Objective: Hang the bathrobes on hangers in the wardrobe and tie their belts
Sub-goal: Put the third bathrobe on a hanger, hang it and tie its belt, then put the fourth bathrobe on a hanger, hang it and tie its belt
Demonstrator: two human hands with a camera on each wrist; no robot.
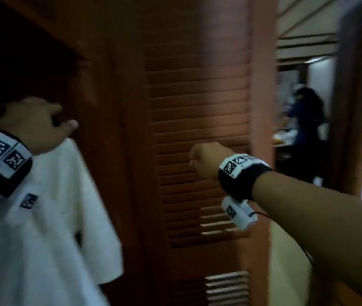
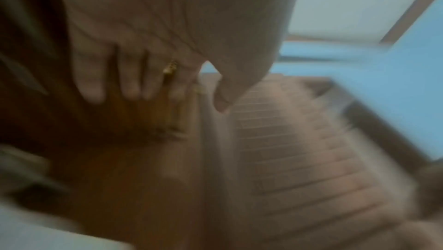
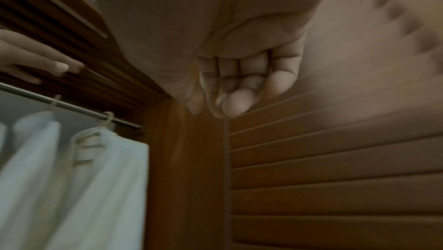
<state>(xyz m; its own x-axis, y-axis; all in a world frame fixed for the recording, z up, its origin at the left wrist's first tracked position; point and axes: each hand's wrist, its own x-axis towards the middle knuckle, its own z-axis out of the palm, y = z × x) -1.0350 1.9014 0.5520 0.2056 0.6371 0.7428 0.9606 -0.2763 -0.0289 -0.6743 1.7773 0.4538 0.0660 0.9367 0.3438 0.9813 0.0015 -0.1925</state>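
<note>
Two white bathrobes [image 3: 103, 178] hang on hangers [image 3: 86, 140] from the metal rail [image 3: 72, 106] inside the wardrobe. In the head view the nearer bathrobe [image 1: 49, 206] fills the lower left. My left hand [image 1: 65, 120] hovers just above its shoulder with fingers [image 2: 129, 83] extended and holds nothing. My right hand [image 1: 194, 161] is raised in front of the louvred wardrobe door [image 1: 197, 120]. Its fingers [image 3: 239, 87] are curled into the palm around nothing. No belt shows in any view.
The wardrobe's dark opening [image 1: 21, 51] lies at the upper left, framed in brown wood. Beyond the door's right edge a doorway shows another person [image 1: 306, 120] standing at a counter. All views are blurred by motion.
</note>
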